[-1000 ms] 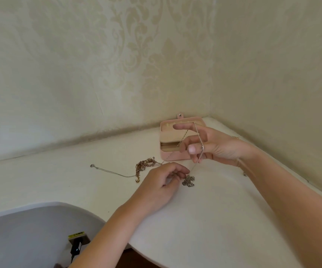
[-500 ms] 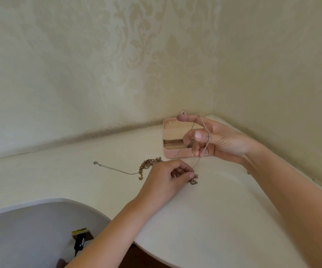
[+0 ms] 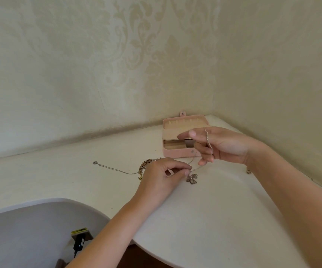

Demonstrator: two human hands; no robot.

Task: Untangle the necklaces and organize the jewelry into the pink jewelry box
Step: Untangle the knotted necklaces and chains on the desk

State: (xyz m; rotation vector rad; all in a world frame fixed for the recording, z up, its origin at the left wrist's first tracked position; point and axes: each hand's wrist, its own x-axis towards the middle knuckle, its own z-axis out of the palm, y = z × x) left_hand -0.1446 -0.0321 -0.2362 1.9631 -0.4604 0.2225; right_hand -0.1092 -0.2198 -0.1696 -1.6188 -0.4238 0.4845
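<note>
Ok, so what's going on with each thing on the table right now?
Pink jewelry box, open.
Beaded silver chain, draped over the right hand's fingers.
Left hand, pinches that chain beside the silver pendants.
Chunky gold chain, lying bunched on the white table.
Thin silver chain, lying loose on the table.

1. A room in a home: cream damask wallpaper (image 3: 137,55) covers both corner walls
2. A white curved table (image 3: 214,209) carries a pink jewelry box (image 3: 175,152) and loose necklaces (image 3: 141,168)
</note>
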